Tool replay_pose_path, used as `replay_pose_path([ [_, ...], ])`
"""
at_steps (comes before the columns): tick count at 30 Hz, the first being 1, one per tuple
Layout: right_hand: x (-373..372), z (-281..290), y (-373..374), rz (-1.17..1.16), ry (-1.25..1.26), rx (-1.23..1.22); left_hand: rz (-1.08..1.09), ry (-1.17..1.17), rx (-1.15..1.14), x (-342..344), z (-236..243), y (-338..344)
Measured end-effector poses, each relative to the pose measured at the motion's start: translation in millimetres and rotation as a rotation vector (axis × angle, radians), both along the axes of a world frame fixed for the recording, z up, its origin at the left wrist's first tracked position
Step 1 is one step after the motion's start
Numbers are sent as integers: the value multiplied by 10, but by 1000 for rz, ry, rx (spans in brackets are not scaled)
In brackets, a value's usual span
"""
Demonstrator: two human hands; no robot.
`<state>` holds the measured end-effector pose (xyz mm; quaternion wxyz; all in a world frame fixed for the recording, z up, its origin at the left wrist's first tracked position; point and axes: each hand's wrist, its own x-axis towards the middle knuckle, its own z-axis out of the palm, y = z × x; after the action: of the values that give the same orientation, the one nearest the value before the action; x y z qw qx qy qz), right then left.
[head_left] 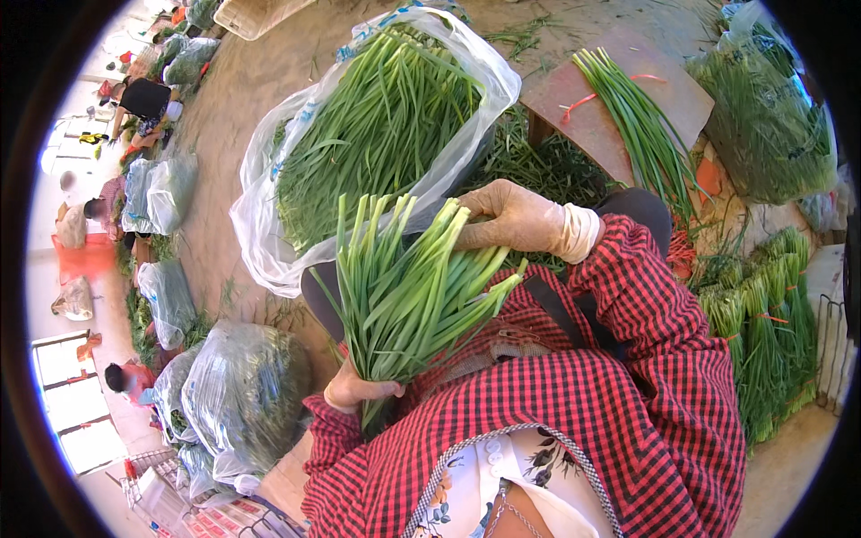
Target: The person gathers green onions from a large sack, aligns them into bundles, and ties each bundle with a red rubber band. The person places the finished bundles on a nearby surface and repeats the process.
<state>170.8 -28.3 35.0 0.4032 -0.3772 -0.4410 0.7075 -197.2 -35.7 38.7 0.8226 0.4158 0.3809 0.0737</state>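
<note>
Head view: a bunch of green stalks [395,296] is held above the lap, its leafy end gripped by the left hand [359,387]. Its pale ends are touched by the right hand [518,218]; whether any are pinched cannot be told. Just beyond, loose greens [386,125] are contained in an open plastic bag [491,72]. A second bunch [641,125] is laid across a small table [689,103], its tips hanging past the near edge. Bare floor [235,134] is left between the open bag and the filled bags [242,394] at left.
</note>
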Motion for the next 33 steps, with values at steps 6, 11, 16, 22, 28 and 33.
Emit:
replay_pose_path([
  [6,14,-88,-82,-16,22,-20,-54,-30,-41,-12,-99,45],
  [11,-112,-88,-176,-190,85,-17,-68,-77,-75,-11,-124,39],
  [16,-156,-32,-261,-462,167,-21,-92,-105,-103,22,-125,85],
  [22,107,5,-264,-646,241,193,-144,-73,-21,36,-136,128],
  [28,1321,142,-328,-942,490,416,-45,-85,0,-127,-133,88],
  [33,1863,-134,-418,-1088,134,389,128,-108,44,-90,11,31],
])
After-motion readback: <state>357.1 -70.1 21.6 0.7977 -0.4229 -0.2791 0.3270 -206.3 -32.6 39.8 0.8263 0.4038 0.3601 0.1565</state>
